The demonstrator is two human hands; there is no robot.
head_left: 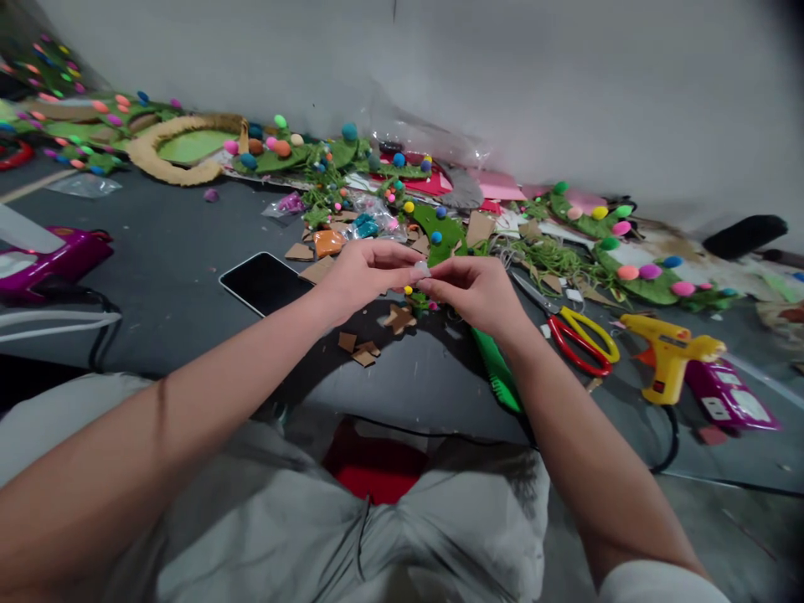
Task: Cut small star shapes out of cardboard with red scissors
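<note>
Above the dark table, my left hand (361, 280) and my right hand (481, 289) meet fingertip to fingertip. Between the pinched fingers of both is a small whitish, translucent piece (421, 269), mostly covered, its kind not clear. Just below the fingertips lies a small green sprig with a yellow bead (408, 290). A brown cardboard star (399, 318) rests nearer to me, beside loose cardboard scraps (363, 354). Behind the hands is a green felt piece (443, 234) with blue pom-poms. Under my right wrist lies a bright green item (499, 373), partly hidden.
A phone (267, 281) lies left of my hands. To the right are red-and-yellow scissors (584, 339), a yellow glue gun (672, 352) and a purple packet (732, 395). Pom-pom garlands (653, 280) and a tan ring (179, 172) line the wall. A purple device (54, 264) stands far left.
</note>
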